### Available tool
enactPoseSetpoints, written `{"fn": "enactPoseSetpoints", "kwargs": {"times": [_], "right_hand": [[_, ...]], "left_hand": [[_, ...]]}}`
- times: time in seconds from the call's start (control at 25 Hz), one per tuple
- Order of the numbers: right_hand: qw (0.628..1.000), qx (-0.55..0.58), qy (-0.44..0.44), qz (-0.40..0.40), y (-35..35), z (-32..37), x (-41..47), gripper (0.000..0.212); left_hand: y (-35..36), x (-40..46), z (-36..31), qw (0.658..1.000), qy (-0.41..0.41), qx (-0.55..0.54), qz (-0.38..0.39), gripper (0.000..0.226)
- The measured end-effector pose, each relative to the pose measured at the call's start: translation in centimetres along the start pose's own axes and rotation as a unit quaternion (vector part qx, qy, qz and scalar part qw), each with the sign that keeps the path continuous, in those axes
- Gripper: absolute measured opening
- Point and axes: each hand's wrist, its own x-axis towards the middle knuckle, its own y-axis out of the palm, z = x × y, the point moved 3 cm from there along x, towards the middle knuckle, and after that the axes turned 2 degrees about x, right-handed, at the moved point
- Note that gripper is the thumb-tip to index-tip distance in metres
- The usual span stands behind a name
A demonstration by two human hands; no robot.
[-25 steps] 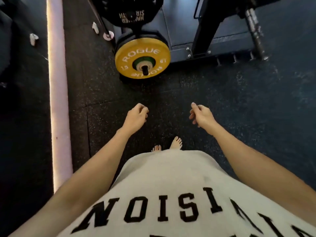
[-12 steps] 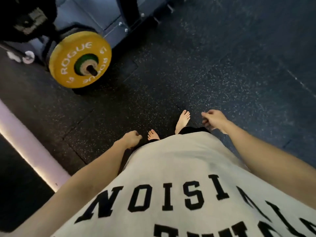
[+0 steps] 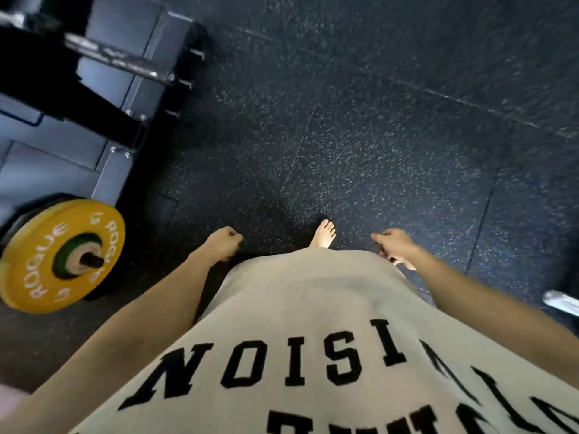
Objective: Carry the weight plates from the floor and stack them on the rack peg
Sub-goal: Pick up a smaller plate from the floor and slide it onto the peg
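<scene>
Yellow weight plate: round, smooth-faced disc with white raised lettering and a green centre ring, seated on a dark rack peg at 9 o'clock, with darker plates just behind it against a grey-panelled, black-beamed rack base running up toward 11 o'clock. Left hand, near centre at 7 o'clock: fingers curled into a loose fist, empty; right hand, toward 4 o'clock: fingers loosely bent, grasping nothing, both well apart from the plate. Surrounds: black speckled rubber floor tiles with visible seams, one bare foot between the hands, beige shirt with fuzzy black block letters at 6 o'clock, a blurred shiny metal piece at 4 o'clock.
</scene>
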Motion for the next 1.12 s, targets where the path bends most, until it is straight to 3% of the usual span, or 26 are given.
{"fn": "enactPoseSetpoints", "kwargs": {"times": [0.24, 0.44, 0.6, 0.8, 1.12], "right_hand": [[0.999, 0.039, 0.001, -0.016, -10.8, 7.5, 6.4, 0.023], [1.000, 0.011, 0.002, 0.025, -14.8, 14.2, 12.3, 0.022], [1.000, -0.004, 0.012, 0.003, -20.7, 23.7, 17.0, 0.029], [0.999, 0.022, -0.019, -0.042, -28.7, 38.1, 22.4, 0.031], [0.998, -0.038, -0.058, 0.007, -33.5, 60.6, 33.4, 0.026]], "left_hand": [[-3.7, 3.7, -16.3, 0.991, 0.095, 0.045, -0.084, 0.028], [-6.9, 9.5, -23.9, 0.997, 0.067, 0.025, -0.040, 0.031], [-12.3, 16.2, -31.5, 0.999, 0.040, 0.011, 0.018, 0.031], [-23.3, 22.1, -43.5, 0.998, 0.059, -0.030, -0.016, 0.024], [-35.9, 31.8, -55.3, 0.996, 0.031, -0.080, -0.026, 0.020]]}}
